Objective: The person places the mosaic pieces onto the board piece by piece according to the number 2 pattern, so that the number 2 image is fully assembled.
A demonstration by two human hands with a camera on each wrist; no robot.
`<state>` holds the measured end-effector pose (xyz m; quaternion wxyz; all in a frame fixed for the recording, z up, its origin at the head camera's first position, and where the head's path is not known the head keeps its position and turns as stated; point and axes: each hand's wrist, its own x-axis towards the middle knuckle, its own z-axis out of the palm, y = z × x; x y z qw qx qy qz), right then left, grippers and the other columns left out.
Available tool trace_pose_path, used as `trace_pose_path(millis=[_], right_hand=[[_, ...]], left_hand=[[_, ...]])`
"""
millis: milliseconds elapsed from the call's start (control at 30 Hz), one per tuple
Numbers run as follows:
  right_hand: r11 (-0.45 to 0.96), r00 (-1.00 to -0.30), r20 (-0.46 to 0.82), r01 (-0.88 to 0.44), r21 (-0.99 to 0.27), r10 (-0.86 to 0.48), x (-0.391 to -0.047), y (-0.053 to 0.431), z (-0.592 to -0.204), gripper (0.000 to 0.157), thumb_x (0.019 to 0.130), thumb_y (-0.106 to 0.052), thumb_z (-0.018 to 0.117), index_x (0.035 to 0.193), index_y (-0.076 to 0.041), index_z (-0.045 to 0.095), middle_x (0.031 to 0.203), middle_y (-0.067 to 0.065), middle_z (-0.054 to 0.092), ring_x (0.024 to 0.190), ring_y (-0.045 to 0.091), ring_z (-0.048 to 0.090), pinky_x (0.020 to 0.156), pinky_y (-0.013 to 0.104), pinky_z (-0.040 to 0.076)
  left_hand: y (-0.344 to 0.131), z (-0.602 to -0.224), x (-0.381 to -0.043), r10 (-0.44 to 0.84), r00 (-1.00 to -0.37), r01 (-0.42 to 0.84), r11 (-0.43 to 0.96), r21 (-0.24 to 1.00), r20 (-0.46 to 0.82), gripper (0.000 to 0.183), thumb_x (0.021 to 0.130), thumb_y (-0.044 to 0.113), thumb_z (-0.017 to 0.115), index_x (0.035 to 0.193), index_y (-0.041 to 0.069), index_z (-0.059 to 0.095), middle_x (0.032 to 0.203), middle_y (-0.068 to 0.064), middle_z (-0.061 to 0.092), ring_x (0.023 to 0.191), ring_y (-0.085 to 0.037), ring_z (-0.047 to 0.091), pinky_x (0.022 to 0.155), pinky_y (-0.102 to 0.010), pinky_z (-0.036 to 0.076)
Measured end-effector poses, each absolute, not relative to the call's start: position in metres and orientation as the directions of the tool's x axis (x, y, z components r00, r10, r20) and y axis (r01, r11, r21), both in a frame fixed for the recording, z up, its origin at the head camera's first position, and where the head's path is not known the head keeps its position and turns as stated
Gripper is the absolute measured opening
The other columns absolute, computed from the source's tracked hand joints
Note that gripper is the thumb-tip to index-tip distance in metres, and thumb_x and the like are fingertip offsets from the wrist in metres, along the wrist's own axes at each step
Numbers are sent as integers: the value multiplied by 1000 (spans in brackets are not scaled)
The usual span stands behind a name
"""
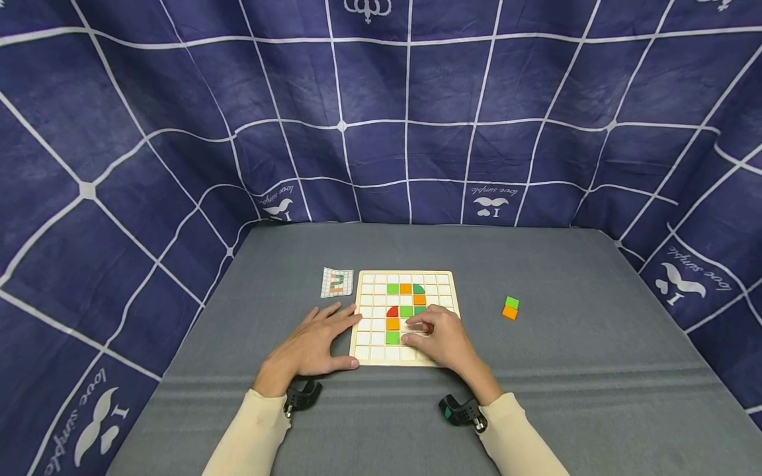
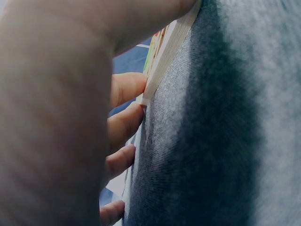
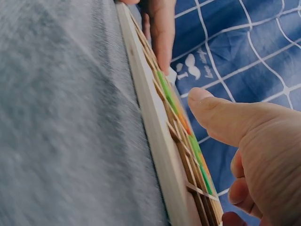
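Note:
A wooden grid board (image 1: 370, 357) lies on the table in front of me. Its squares carry several tiles, among them a red rounded tile (image 1: 392, 311), an orange tile (image 1: 393, 324) and a light green tile (image 1: 393, 338). My left hand (image 1: 315, 342) lies spread, with thumb and fingertips at the board's left edge. Over the lower right part of the board hovers my right hand (image 1: 440, 336), its thumb and bent index finger apart beside the orange and green tiles. No tile shows between them, and the hand hides some squares. In the right wrist view the thumb (image 3: 221, 115) points out above the board.
A small card (image 1: 337, 282) printed with a coloured grid pattern lies just left of the board. Off to the right, a light green tile (image 1: 512, 302) and an orange tile (image 1: 509, 313) touch each other on the grey cloth (image 1: 571, 370). A blue checked curtain (image 1: 440, 152) surrounds the table.

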<state>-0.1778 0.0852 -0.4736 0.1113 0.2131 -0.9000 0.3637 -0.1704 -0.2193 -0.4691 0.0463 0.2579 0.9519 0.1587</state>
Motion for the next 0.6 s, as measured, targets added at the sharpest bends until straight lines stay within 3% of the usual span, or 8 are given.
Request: trace_pose_path(millis=[333, 600], right_hand=[[646, -894, 394, -431, -630, -212, -183, 103, -464, 18, 76, -30, 90, 86, -18, 80, 68, -6, 53, 63, 9, 46, 57, 23, 38], [686, -914, 389, -355, -635, -113, -187, 128, -450, 23, 77, -31, 89, 92, -16, 81, 72, 1, 54, 65, 13, 45, 58, 25, 35]], left_hand=[[-220, -470, -171, 509, -861, 482, 814, 323, 2, 92, 80, 75, 65, 157, 35, 35, 166, 6, 28, 155, -28, 22, 123, -64, 16], [-220, -470, -170, 508, -861, 482, 816, 320, 1, 92, 80, 77, 64, 157, 35, 36, 165, 6, 29, 155, -29, 22, 123, -64, 17]])
